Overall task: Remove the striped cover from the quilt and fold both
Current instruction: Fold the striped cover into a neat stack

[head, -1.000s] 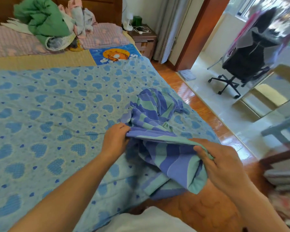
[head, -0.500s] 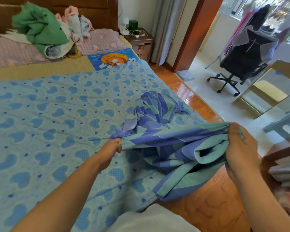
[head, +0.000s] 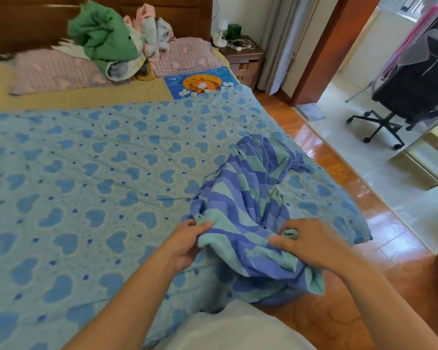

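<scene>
We see the heart-print quilt (head: 86, 185) spread over the bed. Our left hand (head: 185, 245) pinches the striped cover (head: 245, 205), bunched at the quilt's right edge; our right hand (head: 311, 245) grips it too. An office chair (head: 402, 97) stands beyond.

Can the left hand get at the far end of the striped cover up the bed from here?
Probably yes: the left hand grips the striped cover at its near edge, and only flat quilt lies alongside it; letting go first would be needed.
</scene>
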